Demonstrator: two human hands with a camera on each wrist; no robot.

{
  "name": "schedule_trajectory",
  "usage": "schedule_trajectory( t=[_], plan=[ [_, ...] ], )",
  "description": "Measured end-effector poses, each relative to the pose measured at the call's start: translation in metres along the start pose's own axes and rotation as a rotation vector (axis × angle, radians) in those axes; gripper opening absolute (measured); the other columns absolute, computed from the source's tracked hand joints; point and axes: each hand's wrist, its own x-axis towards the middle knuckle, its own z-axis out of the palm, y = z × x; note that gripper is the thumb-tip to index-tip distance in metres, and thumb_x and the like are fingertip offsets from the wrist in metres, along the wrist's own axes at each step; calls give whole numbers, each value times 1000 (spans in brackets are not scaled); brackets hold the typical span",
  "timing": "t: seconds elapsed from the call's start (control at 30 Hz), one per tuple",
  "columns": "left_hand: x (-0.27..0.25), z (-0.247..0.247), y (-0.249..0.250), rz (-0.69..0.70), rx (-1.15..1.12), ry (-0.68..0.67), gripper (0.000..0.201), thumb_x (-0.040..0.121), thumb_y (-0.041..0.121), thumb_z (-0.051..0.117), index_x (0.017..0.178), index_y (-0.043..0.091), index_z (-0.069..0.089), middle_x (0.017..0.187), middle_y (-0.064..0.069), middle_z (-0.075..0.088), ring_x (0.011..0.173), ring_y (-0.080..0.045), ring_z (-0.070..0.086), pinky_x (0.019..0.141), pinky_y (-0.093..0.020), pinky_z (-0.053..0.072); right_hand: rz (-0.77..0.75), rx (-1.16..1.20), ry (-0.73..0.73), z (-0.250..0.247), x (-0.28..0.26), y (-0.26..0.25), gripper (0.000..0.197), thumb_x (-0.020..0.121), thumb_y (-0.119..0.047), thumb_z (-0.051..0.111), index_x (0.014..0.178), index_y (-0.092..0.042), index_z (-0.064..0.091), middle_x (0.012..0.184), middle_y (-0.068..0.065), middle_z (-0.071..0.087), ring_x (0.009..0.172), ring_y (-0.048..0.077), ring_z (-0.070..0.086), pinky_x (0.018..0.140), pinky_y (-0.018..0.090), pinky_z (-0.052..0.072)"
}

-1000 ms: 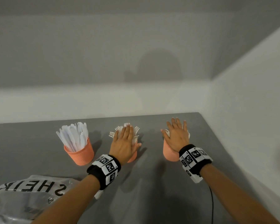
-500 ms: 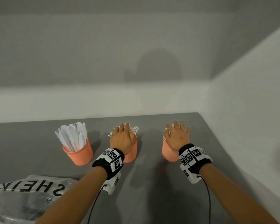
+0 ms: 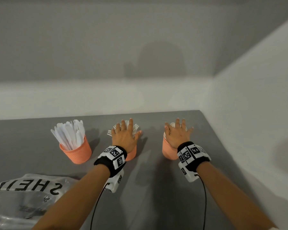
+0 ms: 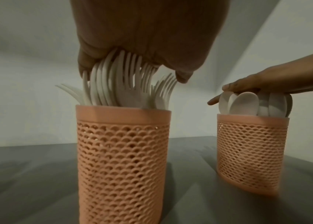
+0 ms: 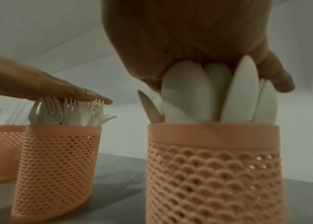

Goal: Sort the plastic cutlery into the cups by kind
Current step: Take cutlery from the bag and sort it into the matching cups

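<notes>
Three orange mesh cups stand in a row on the grey table [image 3: 156, 188]. The left cup [image 3: 76, 151] holds white knives [image 3: 68, 133]. My left hand [image 3: 124, 136] lies flat, fingers spread, on the white forks [image 4: 125, 84] in the middle cup [image 4: 123, 159]. Flat on the white spoons [image 5: 215, 91] in the right cup [image 5: 213, 166] rests my right hand [image 3: 177, 134], its fingers straight. In the head view both hands cover most of their cups' contents.
A clear plastic bag [image 3: 22, 198] with black lettering lies at the near left of the table. White walls close the back and right sides. The table's far right corner [image 3: 199, 112] is just beyond the right cup.
Both hands stayed on top of the cutlery. The left hand's fingers closed together half a second ago and are spread flat again now. The cups have not moved.
</notes>
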Motion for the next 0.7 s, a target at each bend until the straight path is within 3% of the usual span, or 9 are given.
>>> schedule_trajectory(
  t=[0.13,0.23,0.37,0.5,0.57,0.63,0.7],
  plan=[
    [4,-8,-3,-32,-125,-47,79,88,64,29,149,22,-1,157,-16,3,145,-32,5,115,-54,8,8,16,-3,-1,0,3,55,97,-49,16,148,-28,17,158,15,1,145,32,-5,110,64,2],
    [-2,-13,-7,3,-193,2,82,88,63,33,148,24,-6,157,-14,-5,145,-30,-3,114,-55,1,28,20,15,-3,-3,1,66,93,-61,14,149,-27,8,157,17,-7,145,33,-10,111,61,-5],
    [-20,-23,-11,120,-122,68,82,87,64,32,148,25,-7,157,-13,-10,145,-28,-8,114,-53,-2,-12,-17,92,-10,-21,-12,73,90,-66,14,150,-26,6,157,18,-10,144,33,-13,111,57,-13],
    [-40,-57,-23,200,-252,154,88,80,68,28,148,24,-6,157,-14,-8,145,-29,-6,116,-49,2,-115,116,200,-33,-50,-48,69,93,-61,21,150,-25,7,157,16,-8,145,29,-13,112,53,-13],
    [-57,-78,-35,292,-360,226,88,79,67,29,149,22,0,157,-14,1,146,-28,3,116,-43,9,-193,261,258,-45,-68,-72,65,95,-55,29,149,-23,14,158,14,0,146,27,-5,115,50,-6],
    [-80,-99,-54,373,-511,238,76,85,55,40,148,20,15,152,-13,25,141,-24,25,111,-31,22,-311,441,268,-52,-89,-99,59,96,-47,37,147,-19,24,156,13,17,145,25,11,119,45,8],
    [-109,-117,-78,406,-641,195,52,89,35,50,137,16,41,125,-11,59,115,-20,56,97,-24,41,-405,604,230,-50,-111,-130,54,95,-39,46,143,-17,33,149,9,34,140,22,28,115,35,21]
  ],
)
